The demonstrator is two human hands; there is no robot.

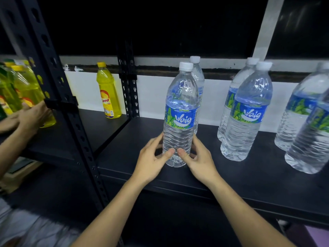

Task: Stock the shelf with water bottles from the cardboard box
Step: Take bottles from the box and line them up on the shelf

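head view: left hand (pixel 151 162) and right hand (pixel 201 162) cup the ribbed lower body of a waig water bottle (pixel 179 120), thumbs pressed on its front, fingers curled round the sides. the bottle stands upright on the black shelf (pixel 231 180) near the front edge, label facing out. my read: the low two-handed hold is for squaring it up, since a tall soft-walled bottle tips less when steered from the base. a second bottle (pixel 198 75) sits right behind it, so rows run front-to-back; the next pair (pixel 247 113) stands to the right, apart. cardboard box not in view. another person's hand (pixel 30 116) touches yellow bottles (pixel 26 90) in the neighbouring bay.
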